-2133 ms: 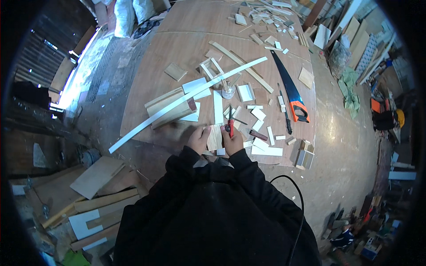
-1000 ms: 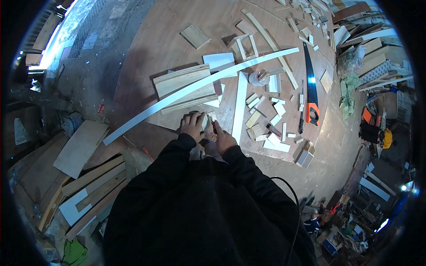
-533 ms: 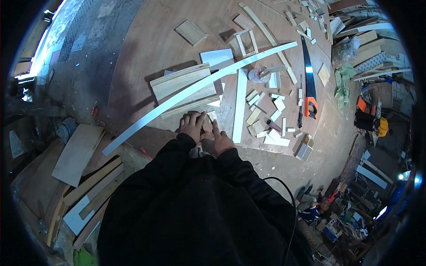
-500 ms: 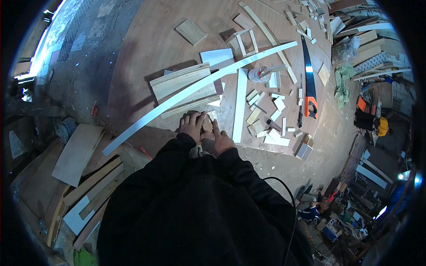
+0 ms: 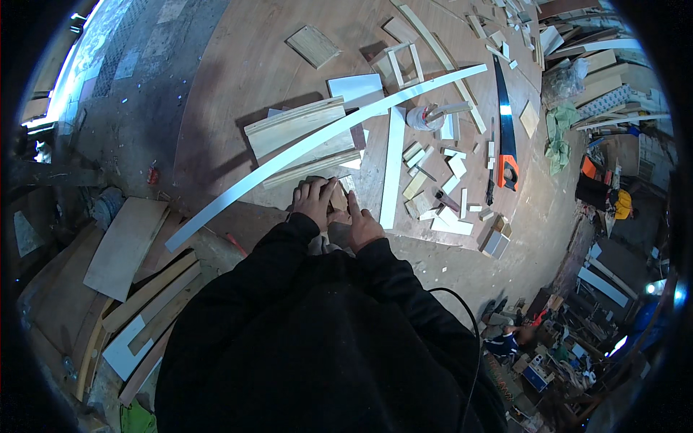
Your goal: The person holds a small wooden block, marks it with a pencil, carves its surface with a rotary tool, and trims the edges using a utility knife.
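A small brown wooden piece [image 5: 338, 203] lies between my hands at the near edge of the work table. My left hand [image 5: 313, 203] grips it from the left, fingers bent over its far end. From the other side my right hand [image 5: 364, 229] holds it, with the index finger stretched along its edge. Its lower part is hidden by my hands. Just beyond them rests a grooved wooden board assembly [image 5: 307, 131], crossed by a long thin white strip [image 5: 325, 136]. A narrow white board [image 5: 392, 169] is to the right of my hands.
An orange-handled saw [image 5: 505, 123] lies far right on the table [image 5: 238, 65]. Nearer are a glue jar [image 5: 424, 119], a brush-like tool [image 5: 447, 200] and several offcuts [image 5: 453, 225]. Boards [image 5: 126, 249] lean at lower left. A cable [image 5: 465, 307] hangs by my right side.
Both hands stay around the wooden piece, and more of it shows between them. My right index finger has shifted slightly. The whole view has tilted a little.
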Tool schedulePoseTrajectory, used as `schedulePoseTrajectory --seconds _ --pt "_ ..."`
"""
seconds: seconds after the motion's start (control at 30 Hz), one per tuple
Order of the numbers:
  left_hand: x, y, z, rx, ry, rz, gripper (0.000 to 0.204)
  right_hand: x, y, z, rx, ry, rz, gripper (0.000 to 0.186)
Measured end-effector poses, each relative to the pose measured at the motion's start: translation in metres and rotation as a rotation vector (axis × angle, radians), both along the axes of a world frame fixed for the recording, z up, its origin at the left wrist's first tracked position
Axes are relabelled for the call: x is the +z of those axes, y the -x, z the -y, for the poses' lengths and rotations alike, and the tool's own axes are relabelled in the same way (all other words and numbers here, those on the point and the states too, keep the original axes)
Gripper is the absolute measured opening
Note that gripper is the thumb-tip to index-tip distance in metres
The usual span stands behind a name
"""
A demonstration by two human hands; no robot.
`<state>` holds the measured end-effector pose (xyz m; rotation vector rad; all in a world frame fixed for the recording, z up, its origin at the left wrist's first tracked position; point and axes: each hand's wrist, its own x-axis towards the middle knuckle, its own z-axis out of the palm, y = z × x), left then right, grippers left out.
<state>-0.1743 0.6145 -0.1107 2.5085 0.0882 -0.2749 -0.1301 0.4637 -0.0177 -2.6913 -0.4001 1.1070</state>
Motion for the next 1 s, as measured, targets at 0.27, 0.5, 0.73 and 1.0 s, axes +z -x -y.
schedulePoseTrajectory --seconds 0.27,0.5,0.73,1.0 --pt "0.0016 0.0008 0.0007 0.004 0.017 -0.012 0.094 0.0001 -0.0025 0.0025 -0.013 -0.014 -0.062 0.079" --pt "-0.0015 0.0020 -0.0003 0.007 0.031 0.006 0.090 0.0018 -0.0019 0.0030 -0.028 -0.039 -0.043 0.081" --pt "0.0002 0.0022 0.0004 0.011 0.012 -0.020 0.091 0.0077 -0.0049 0.0007 -0.014 -0.017 -0.060 0.082" --pt "-0.0018 0.0030 0.0010 0.013 0.008 0.024 0.091 0.0056 -0.0048 -0.0007 -0.002 -0.001 -0.061 0.081"
